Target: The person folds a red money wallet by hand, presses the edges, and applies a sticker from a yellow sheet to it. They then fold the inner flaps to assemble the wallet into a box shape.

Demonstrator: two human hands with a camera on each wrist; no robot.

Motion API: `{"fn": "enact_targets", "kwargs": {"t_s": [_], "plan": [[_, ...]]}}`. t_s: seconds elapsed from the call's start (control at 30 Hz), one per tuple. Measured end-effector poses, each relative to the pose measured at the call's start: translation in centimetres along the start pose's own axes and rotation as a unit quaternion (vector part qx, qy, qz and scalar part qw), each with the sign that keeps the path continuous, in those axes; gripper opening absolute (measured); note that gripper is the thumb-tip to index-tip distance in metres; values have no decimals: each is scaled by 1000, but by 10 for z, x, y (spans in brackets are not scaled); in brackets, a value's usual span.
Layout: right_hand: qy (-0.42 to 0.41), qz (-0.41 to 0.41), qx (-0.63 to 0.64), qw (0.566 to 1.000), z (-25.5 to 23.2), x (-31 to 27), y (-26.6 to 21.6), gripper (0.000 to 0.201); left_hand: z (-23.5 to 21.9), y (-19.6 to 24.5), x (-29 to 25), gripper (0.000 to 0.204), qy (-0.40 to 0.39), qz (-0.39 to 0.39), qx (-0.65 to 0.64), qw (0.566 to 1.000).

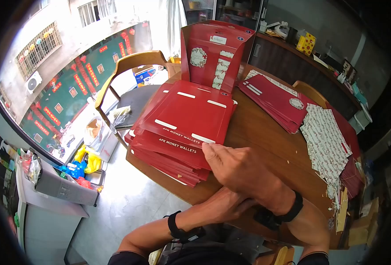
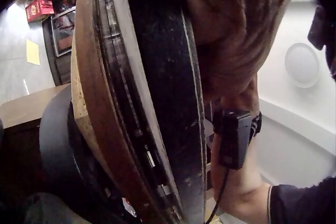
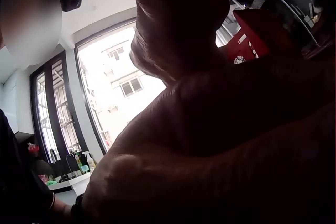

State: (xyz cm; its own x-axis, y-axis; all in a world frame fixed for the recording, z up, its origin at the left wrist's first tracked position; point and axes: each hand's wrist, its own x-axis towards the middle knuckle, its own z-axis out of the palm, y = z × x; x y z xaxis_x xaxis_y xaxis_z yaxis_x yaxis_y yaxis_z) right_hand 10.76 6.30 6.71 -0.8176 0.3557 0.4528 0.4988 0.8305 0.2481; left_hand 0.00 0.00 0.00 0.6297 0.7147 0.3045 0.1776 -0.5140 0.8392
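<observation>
In the head view my right hand reaches in from the right, fingers close together, their tips overlapping the near corner of the top red card sleeve. Whether these fingers pinch anything cannot be told. My left hand crosses underneath, up against the right hand and wrist, its fingertips mostly hidden. The sleeve has white strips and lies on a thick pile of red sleeves printed "4PK MONEY WALLETS". Close-up, the left wrist view shows the left hand beside the table edge. Dark hand shapes fill much of the right wrist view.
A tall red open box stands behind the pile. Fanned red cards and white patterned sheets lie along the table's right side. A wooden chair stands at the far left of the brown table.
</observation>
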Motion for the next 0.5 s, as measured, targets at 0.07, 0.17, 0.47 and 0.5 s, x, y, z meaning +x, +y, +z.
{"fn": "enact_targets", "kwargs": {"t_s": [0.07,0.17,0.47,0.5], "plan": [[46,9,14,999,-8,-4,6,42,1,-2,3,27,39,64,-28,997],[113,21,10,993,-37,-18,18,41,3,-8,1,31,1,11,-32,999],[345,505,295,734,-104,-140,-36,36,9,16,17,66,-26,-167,-475,864],[350,516,281,729,-104,-150,-45,36,15,23,22,65,-13,-189,-534,824]]}}
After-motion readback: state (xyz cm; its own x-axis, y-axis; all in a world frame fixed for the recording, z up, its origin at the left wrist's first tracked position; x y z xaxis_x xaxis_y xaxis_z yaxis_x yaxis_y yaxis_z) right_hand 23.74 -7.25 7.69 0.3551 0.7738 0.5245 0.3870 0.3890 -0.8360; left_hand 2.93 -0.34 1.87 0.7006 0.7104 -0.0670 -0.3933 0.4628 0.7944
